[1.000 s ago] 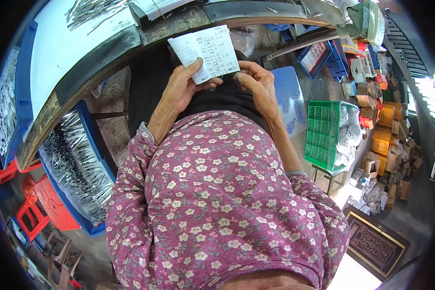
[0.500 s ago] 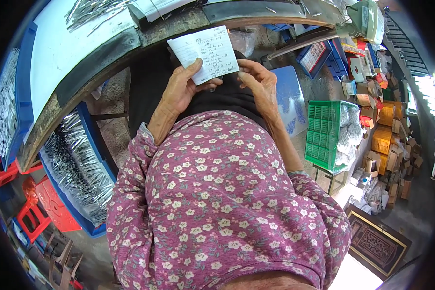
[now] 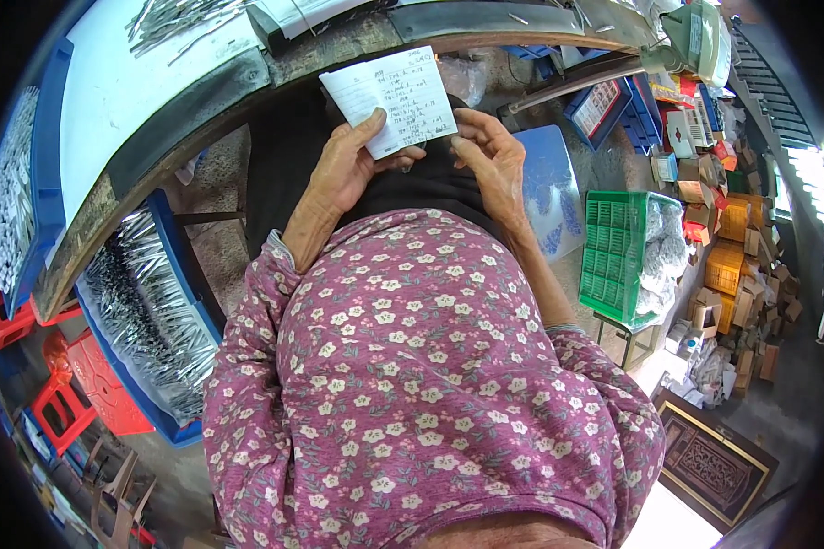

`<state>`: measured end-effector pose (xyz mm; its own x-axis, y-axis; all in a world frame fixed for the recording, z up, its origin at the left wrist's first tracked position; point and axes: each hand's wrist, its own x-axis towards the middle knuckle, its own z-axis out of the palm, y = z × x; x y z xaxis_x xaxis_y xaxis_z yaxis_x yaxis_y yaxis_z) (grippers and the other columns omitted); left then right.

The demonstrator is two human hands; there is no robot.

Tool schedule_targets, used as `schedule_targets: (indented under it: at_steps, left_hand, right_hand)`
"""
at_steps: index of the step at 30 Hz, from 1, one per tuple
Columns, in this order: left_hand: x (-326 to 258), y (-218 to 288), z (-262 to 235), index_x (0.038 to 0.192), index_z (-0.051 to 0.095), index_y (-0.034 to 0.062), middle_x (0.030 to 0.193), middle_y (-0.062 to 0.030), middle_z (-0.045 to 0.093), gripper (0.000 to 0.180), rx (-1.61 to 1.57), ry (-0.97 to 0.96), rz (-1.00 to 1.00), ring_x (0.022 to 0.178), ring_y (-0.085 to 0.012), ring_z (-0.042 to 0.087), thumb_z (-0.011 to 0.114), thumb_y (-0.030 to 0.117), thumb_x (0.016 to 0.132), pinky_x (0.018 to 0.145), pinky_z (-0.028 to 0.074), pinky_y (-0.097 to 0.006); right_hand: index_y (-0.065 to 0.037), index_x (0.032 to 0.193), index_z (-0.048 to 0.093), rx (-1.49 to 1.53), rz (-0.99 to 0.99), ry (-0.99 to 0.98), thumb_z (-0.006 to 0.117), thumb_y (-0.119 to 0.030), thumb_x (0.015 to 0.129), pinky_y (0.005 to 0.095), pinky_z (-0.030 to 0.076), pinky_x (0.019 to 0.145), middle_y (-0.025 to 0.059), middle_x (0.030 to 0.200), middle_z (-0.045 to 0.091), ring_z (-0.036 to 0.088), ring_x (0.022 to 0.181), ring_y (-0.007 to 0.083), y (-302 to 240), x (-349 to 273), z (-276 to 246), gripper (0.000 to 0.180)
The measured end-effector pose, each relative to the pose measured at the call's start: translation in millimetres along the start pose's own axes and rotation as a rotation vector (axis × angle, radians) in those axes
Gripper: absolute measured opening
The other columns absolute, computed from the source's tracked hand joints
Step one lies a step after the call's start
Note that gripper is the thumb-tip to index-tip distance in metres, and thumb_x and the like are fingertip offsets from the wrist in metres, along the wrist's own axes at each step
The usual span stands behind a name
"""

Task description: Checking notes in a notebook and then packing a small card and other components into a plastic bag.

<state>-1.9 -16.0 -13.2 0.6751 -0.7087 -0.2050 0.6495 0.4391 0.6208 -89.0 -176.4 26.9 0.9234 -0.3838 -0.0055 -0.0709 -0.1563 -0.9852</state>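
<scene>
A small white notebook (image 3: pixel 398 87), its page covered with handwritten lines, lies over my dark-trousered lap. My left hand (image 3: pixel 343 169) grips its lower left part, thumb on top of the page and fingers curled underneath. At the lower right corner is my right hand (image 3: pixel 493 160). Its thumb and bent fingers close on that corner, with some fingertips hidden behind the paper. Both forearms come out of purple flowered sleeves.
A workbench (image 3: pixel 339 57) curves ahead, thin metal rods (image 3: pixel 178 20) on its white top. Blue trays of metal pieces (image 3: pixel 151 302) stand at left, beside red stools (image 3: pixel 105 384). At right are a blue board (image 3: pixel 545 183), a green crate (image 3: pixel 611 247) and stacked cartons (image 3: pixel 751 311).
The notebook has shifted very slightly up and to the right. Both hands keep nearly the same hold.
</scene>
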Motion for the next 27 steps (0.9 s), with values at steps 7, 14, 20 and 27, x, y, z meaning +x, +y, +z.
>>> schedule_targets:
  at_steps: [7, 14, 20, 27]
  left_hand:
    - [1, 0, -2, 0.110, 0.046, -0.0074, 0.095, -0.0191, 0.060, 0.039, -0.001, -0.009, 0.000, 0.077, -0.0254, 0.063, 0.041, 0.027, 0.091, 0.064, 0.053, -0.030]
    - [0, -1, -1, 0.111, 0.045, -0.0071, 0.095, -0.0185, 0.060, 0.040, -0.006, 0.000, 0.010, 0.077, -0.0248, 0.063, 0.042, 0.027, 0.091, 0.065, 0.054, -0.031]
    - [0, -2, -2, 0.111, 0.045, -0.0066, 0.096, -0.0180, 0.060, 0.040, 0.005, 0.012, 0.012, 0.077, -0.0239, 0.063, 0.042, 0.027, 0.091, 0.065, 0.054, -0.031]
    - [0, -2, -2, 0.112, 0.045, -0.0065, 0.097, -0.0180, 0.060, 0.039, 0.002, 0.012, 0.014, 0.077, -0.0240, 0.063, 0.043, 0.027, 0.091, 0.065, 0.054, -0.031]
  right_hand:
    - [0.004, 0.109, 0.050, 0.116, 0.135, -0.071, 0.059, -0.008, 0.075, 0.0210, 0.043, 0.056, 0.0043, 0.080, 0.060, 0.053, 0.069, 0.0077, 6, 2, 7, 0.037]
    - [0.005, 0.109, 0.049, 0.148, 0.166, -0.071, 0.061, -0.008, 0.074, 0.0203, 0.042, 0.054, 0.0048, 0.079, 0.061, 0.052, 0.064, 0.0075, 9, 1, 13, 0.039]
    - [0.005, 0.110, 0.047, 0.134, 0.151, -0.060, 0.062, -0.008, 0.075, 0.0191, 0.042, 0.053, 0.0059, 0.078, 0.061, 0.052, 0.062, 0.0070, 11, 1, 16, 0.040]
    - [0.005, 0.111, 0.045, 0.149, 0.150, -0.027, 0.062, -0.008, 0.074, 0.0187, 0.042, 0.052, 0.0059, 0.077, 0.061, 0.051, 0.060, 0.0066, 10, 1, 18, 0.043]
